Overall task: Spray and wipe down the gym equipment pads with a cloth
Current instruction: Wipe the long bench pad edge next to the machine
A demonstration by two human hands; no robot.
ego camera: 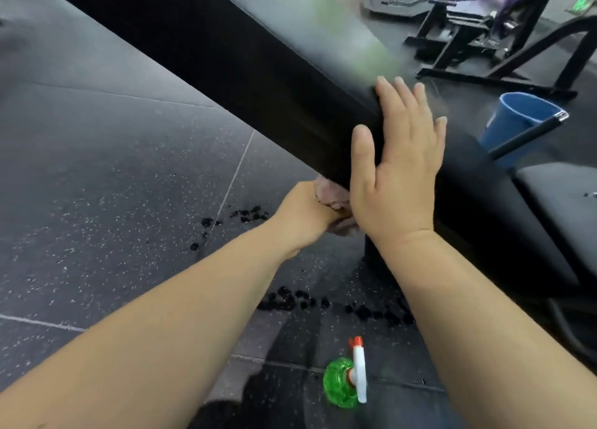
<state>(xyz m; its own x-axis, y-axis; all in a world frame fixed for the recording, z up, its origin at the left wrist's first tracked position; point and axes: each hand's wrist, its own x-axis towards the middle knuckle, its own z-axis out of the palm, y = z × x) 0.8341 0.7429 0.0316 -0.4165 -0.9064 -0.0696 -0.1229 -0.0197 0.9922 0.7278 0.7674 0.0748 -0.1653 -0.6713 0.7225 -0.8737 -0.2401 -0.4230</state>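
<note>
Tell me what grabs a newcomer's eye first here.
The long black padded bench slants across the middle, the right hand pressed flat on its near end, the left hand gripping a pinkish cloth alongside. A bright green plastic spray bottle sits on the speckled floor below.

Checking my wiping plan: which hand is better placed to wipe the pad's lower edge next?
Left. The left hand grips the cloth against the lower edge of the pad. The right hand lies flat and open on the pad, holding nothing; it probably just steadies.
</note>
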